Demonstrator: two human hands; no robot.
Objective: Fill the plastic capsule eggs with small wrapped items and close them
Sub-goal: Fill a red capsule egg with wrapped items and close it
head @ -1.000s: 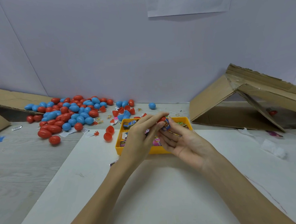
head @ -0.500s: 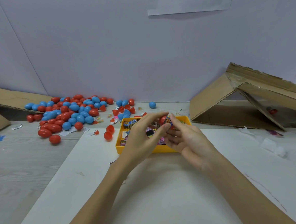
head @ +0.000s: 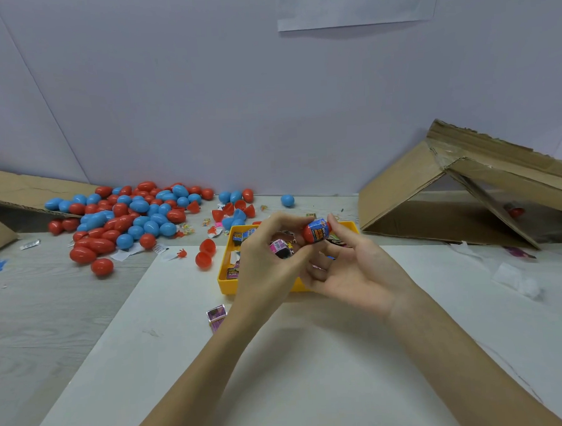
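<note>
At frame centre, both hands meet above the yellow tray (head: 226, 282). The left hand (head: 269, 262) and right hand (head: 357, 267) together pinch a red egg half (head: 308, 234) with a blue wrapped item (head: 319, 230) seated in it. More wrapped items (head: 242, 236) lie in the tray. A pile of red and blue eggs (head: 133, 217) lies on the bench (head: 313, 357), upper left.

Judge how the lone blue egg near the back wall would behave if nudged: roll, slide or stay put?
The blue egg would probably roll: it is smooth, rounded and stands clear of the egg pile on flat tabletop. It likely curves rather than runs straight, given its egg shape. It looks like light hollow plastic, so a slight touch should move it.
</note>
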